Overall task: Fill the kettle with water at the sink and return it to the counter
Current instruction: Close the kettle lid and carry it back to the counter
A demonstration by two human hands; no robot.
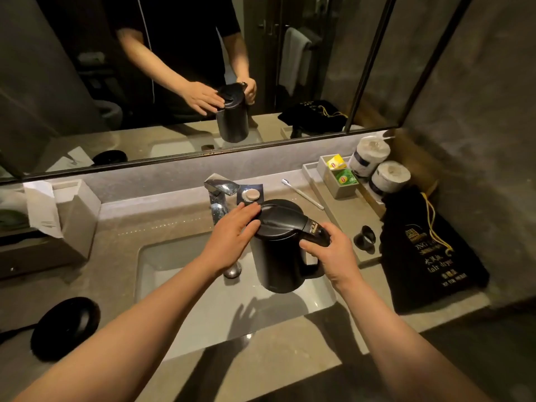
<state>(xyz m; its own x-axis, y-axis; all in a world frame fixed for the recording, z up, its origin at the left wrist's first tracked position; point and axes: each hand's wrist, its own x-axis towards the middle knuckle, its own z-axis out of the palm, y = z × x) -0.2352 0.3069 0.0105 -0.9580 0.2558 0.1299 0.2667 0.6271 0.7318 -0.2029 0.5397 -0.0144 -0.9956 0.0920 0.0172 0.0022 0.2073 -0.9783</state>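
Observation:
A black electric kettle (278,256) hangs upright over the right half of the white sink basin (179,256). My right hand (330,253) is wrapped around its handle and carries it. The flat fingers of my left hand (235,230) rest on the front edge of the closed lid (278,219). Just behind my left hand stands the chrome tap (219,195), with its spout to the left of the kettle. On the counter at the lower left lies the round black kettle base (66,326) with its cord.
A tissue box (75,210) stands at the left. To the right are a tray with tea bags (342,172), two paper rolls (377,166), a toothbrush (301,192), a small black cup (365,239) and a black hair-dryer bag (429,250). A mirror fills the wall behind.

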